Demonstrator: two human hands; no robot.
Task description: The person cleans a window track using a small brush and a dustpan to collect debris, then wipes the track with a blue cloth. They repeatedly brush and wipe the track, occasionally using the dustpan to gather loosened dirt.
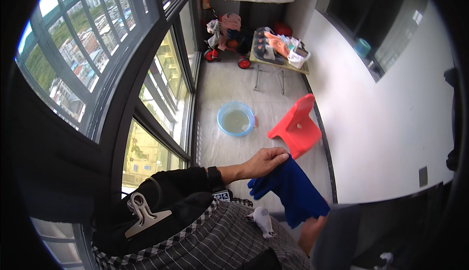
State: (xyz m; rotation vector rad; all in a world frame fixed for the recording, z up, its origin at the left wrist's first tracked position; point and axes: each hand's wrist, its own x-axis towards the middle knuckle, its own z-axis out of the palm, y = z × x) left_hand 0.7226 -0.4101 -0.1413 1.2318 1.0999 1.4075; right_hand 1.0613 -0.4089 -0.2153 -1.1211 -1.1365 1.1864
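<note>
My left hand (272,160) pinches one corner of a dark blue cloth item (293,189), which has finger-like ends hanging at its left side, like a glove. At its lower right edge, my right hand (318,223) grips the same blue item, with most of its fingers hidden behind the fabric. The fabric is spread between both hands in front of my checked apron (205,233). Beyond the hands, a light blue plastic basin (235,103) of murky water stands on the floor. To its right is a red plastic chair (300,134).
A small folding table (306,69) farther off bears clothes and a white basket (296,63). Beside it stands a child's tricycle (244,63) with cloths on it. Barred windows (176,86) run along the left, a white wall (359,134) along the right.
</note>
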